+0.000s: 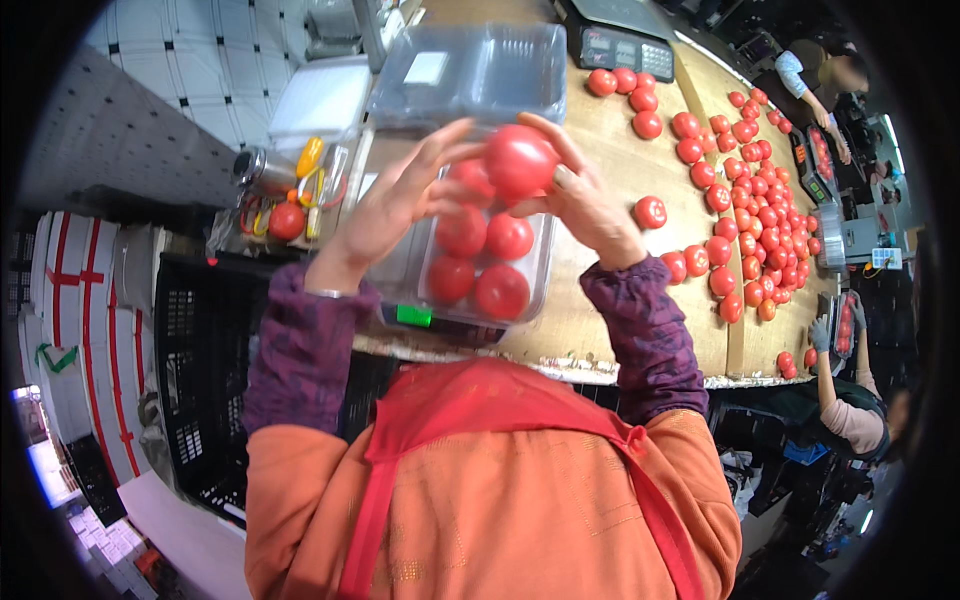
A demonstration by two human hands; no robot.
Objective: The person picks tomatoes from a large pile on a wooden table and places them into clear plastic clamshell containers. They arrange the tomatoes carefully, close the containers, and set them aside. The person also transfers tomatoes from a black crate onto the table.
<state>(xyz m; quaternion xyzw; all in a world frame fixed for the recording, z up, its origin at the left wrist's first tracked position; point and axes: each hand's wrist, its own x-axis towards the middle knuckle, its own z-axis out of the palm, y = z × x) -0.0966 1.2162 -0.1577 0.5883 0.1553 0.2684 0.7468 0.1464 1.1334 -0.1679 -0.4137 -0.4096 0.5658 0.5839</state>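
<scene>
A large red tomato [519,161] is in my right hand [592,206], its fingers curled around the far side and the thumb on the near side. My left hand [394,199] is blurred, its fingers spread above the left part of a clear plastic punnet [541,277]. Whether those fingertips touch the tomato behind them [466,184] cannot be told. Several more tomatoes [501,291] lie in rows inside the punnet. It rests on a weighing scale with a lit green display [414,316]. The punnet's far end is partly hidden by my hands.
Stacked clear containers [469,71] stand beyond the punnet. Another scale [626,52] sits at the back. Loose tomatoes [769,225] spread across the wooden table [607,315] on the right. A black crate [199,375] stands at left. Co-workers' hands [819,334] are at the far right.
</scene>
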